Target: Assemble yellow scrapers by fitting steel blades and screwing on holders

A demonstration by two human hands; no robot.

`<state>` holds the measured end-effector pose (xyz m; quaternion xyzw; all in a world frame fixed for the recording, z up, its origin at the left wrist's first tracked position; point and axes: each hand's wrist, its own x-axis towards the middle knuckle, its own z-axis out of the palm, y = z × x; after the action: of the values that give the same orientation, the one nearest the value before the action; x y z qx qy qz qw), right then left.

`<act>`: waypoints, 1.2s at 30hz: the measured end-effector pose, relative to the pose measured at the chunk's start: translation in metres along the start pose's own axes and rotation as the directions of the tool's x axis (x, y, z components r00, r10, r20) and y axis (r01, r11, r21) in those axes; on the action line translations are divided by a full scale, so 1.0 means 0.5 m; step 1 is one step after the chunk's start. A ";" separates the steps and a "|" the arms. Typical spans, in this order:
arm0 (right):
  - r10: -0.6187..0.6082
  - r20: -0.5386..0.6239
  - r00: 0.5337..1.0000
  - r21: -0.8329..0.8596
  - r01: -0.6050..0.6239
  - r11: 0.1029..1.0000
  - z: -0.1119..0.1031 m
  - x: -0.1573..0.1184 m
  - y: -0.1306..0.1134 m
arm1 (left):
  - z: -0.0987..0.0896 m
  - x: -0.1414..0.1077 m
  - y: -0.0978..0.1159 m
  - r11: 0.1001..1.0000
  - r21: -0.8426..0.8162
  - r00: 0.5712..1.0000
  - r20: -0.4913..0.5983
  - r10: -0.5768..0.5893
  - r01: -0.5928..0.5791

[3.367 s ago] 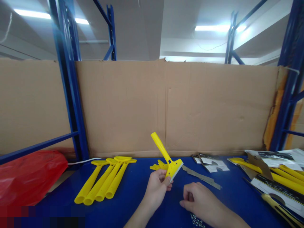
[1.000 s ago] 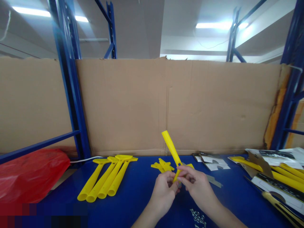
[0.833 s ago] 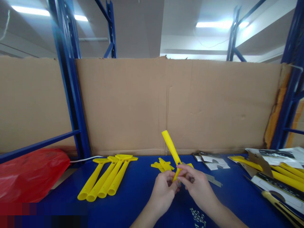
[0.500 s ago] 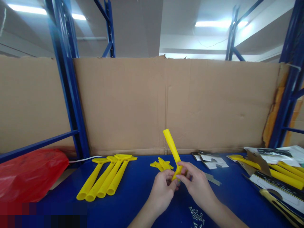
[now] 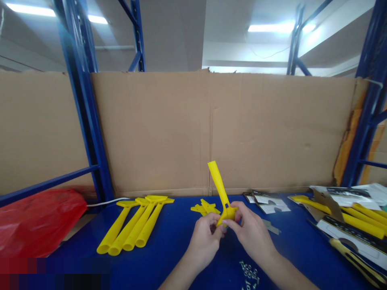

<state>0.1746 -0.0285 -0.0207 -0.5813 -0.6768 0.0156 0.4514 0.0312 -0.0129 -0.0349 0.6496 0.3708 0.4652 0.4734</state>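
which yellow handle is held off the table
The middle yellow handle, tube upward, gripped by the left hand and right hand; the four handles at left lie on the table.

Blue tabletop [image 5: 172,257] up front, tall tan cardboard sheets [image 5: 157,133] standing behind it, top edge ragged near the middle seam [image 5: 211,141]. From where I stand, blue metal rack posts [image 5: 90,133] flank it left and right, braces [image 5: 48,183] attached. Grey-white ceiling [image 5: 169,36] overhead; lit fluorescent tubes [image 5: 270,28] both sides.
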 end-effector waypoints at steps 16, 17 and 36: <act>0.069 0.150 0.986 -0.016 -0.068 0.998 -0.003 0.002 -0.002 | -0.003 -0.001 0.003 0.992 0.124 1.000 -0.014 0.027 -0.025; 0.069 0.152 0.986 -0.032 -0.065 0.997 -0.005 0.003 -0.003 | -0.003 -0.001 0.005 0.992 0.122 1.000 -0.011 0.028 -0.026; 0.153 0.168 0.974 -0.046 -0.147 0.988 -0.007 0.001 -0.008 | 0.002 -0.003 0.016 0.999 -0.019 0.998 -0.043 -0.049 0.048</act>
<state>0.1739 -0.0311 -0.0163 -0.6348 -0.6673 0.0882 0.3795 0.0319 -0.0168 -0.0276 0.6257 0.3926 0.4710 0.4823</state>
